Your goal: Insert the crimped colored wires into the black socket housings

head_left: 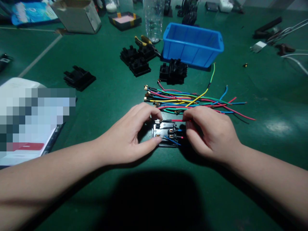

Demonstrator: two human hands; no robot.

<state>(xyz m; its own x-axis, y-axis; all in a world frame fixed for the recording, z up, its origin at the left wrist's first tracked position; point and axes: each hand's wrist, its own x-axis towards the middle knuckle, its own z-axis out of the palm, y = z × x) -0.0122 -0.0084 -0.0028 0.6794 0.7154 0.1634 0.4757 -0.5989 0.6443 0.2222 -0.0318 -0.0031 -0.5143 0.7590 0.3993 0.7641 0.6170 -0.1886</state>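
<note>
A small black plastic socket housing (166, 125) lies on the green table in front of me. My left hand (137, 134) curls around its left side, thumb on the near edge and fingertips at the far edge. Brass terminals and short blue and red wires show on the housing. My right hand (208, 128) pinches a red wire (176, 120), whose dark sleeve and brass end reach over the far edge to my left fingertips. Whether that end is seated cannot be seen. Just beyond both hands lies a bundle of coloured wires (183, 100) with brass terminals.
Behind the wires stand more black housings (173, 72) and a blue bin (192, 45). Yellow-handled pliers (144, 41), a clear bottle (154, 22) and a cardboard box (77, 16) are farther back. One housing (79, 78) sits alone at left, near a blurred-out screen (36, 122).
</note>
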